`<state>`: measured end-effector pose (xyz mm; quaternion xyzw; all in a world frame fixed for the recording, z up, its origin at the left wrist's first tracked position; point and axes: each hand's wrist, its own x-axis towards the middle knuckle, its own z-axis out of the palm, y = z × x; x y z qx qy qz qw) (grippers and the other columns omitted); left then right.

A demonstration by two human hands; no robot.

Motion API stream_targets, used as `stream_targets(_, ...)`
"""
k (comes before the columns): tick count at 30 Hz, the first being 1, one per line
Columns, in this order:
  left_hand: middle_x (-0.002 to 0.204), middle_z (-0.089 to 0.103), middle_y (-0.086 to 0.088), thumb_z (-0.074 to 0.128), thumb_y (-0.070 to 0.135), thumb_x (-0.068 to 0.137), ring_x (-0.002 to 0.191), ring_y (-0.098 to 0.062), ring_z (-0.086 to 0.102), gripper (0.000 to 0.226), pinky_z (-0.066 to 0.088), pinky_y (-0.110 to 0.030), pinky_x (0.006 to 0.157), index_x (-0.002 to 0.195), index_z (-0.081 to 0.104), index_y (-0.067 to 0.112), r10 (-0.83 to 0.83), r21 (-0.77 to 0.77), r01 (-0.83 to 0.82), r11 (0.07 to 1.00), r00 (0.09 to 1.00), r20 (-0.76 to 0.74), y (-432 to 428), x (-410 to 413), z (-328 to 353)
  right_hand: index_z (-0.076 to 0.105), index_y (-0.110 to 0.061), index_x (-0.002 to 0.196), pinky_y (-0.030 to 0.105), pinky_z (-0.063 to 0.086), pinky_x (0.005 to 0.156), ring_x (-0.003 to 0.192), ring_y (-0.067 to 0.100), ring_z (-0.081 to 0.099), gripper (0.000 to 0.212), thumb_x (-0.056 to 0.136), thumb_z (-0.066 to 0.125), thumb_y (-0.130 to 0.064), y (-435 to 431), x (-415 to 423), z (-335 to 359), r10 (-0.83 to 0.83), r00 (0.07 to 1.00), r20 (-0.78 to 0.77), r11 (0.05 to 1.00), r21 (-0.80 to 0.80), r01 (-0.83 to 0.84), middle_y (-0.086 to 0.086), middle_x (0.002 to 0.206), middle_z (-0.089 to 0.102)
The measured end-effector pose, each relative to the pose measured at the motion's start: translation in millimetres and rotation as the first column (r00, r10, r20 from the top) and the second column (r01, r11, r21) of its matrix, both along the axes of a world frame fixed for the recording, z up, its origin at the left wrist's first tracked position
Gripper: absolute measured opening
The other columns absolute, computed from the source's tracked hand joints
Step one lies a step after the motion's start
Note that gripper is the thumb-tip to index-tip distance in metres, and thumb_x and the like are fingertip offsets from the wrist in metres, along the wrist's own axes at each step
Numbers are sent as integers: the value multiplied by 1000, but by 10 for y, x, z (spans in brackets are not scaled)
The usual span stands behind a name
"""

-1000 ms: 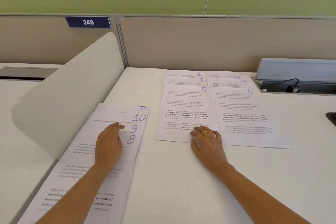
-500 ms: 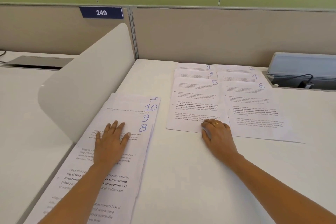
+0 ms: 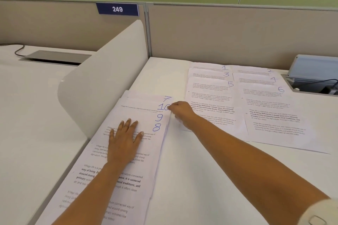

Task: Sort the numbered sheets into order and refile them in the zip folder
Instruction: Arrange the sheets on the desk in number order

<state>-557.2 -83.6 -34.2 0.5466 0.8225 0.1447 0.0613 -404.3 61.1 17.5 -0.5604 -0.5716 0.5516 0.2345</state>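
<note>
Where the white desk (image 3: 192, 179) meets the curved white divider panel (image 3: 102, 87), I log the following. Near left: fanned stack of white printed sheets (image 3: 128, 113), hand-numbered 7, 10, 9, 8 in blue. Left hand (image 3: 124, 142): flat on that stack, fingers straight and spread. Right hand (image 3: 181, 111): fingers curled, pinching the stack's right edge at the 10. Far right: white sheets numbered 1 to 6 (image 3: 210, 97), overlapped in two columns.
</note>
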Motion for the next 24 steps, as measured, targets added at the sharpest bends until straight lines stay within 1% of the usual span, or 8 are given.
stream_targets(6, 158, 13, 8, 32, 47, 98, 146, -12, 7, 54, 0, -40, 117, 148, 25, 28, 3, 9, -4, 1000, 1000, 27, -1, -9, -16, 58, -1, 99, 37, 51, 78, 79, 24, 55, 14, 85, 57, 0, 168, -282, -12, -249, 945, -211, 958, -197, 208, 15, 94, 55)
stream_targets(9, 158, 10, 9, 28, 49, 98, 146, -10, 4, 54, -1, -39, 117, 149, 21, 30, 6, -11, -5, 1000, 1000, 14, 4, -11, -5, 58, -1, 86, 32, 51, 67, 78, 24, 55, 2, 85, 60, -1, 235, -300, 5, -292, 936, -197, 948, -188, 256, 15, 91, 56)
stream_targets(10, 158, 9, 10, 28, 49, 98, 146, -10, 3, 54, -1, -38, 117, 149, 20, 30, 6, -15, -6, 1000, 1000, 8, 5, -10, 0, 54, -4, 77, 31, 50, 64, 75, 24, 55, 10, 85, 61, -3, 270, -312, 8, -303, 935, -185, 945, -182, 270, 15, 90, 55)
stream_targets(13, 158, 11, 9, 29, 48, 99, 146, -10, 4, 53, 0, -38, 117, 148, 22, 30, 6, -19, -6, 1000, 1000, 4, 2, -3, 8, 49, -10, 67, 36, 54, 73, 79, 25, 57, 23, 85, 63, -8, 353, -350, 27, -308, 939, -156, 947, -147, 286, 14, 91, 58)
stream_targets(15, 156, 18, 7, 32, 46, 98, 145, -11, 10, 51, 2, -39, 117, 146, 28, 27, 28, 12, -28, 1000, 999, 33, 24, -4, 33, 49, -12, 66, 34, 54, 71, 82, 25, 58, 24, 86, 63, -11, 375, -368, 54, -280, 952, -128, 956, -134, 263, 13, 91, 59)
stream_targets(18, 153, 28, 4, 36, 43, 98, 143, -12, 19, 48, 7, -41, 118, 142, 36, 23, 71, 60, -76, 995, 994, 85, 121, -4, 102, 49, -14, 69, 33, 53, 74, 85, 25, 61, 21, 86, 62, -15, 372, -364, 82, -259, 962, -89, 961, -120, 248, 9, 92, 59)
stream_targets(20, 154, 24, 4, 34, 44, 99, 144, -13, 15, 50, 6, -42, 117, 145, 31, 24, 60, 31, -62, 998, 995, 79, 188, 8, 125, 53, -10, 81, 33, 53, 76, 85, 24, 60, 10, 85, 61, -15, 362, -368, 115, -268, 956, -117, 959, -125, 254, 7, 88, 58)
stream_targets(24, 158, 12, 6, 26, 50, 99, 146, -14, 6, 55, 4, -45, 116, 149, 19, 29, 25, -73, -25, 997, 1000, 6, 241, 32, 89, 54, -8, 105, 30, 50, 72, 83, 21, 56, 23, 85, 62, -16, 398, -307, 216, -310, 935, -174, 947, -140, 288, 7, 92, 57)
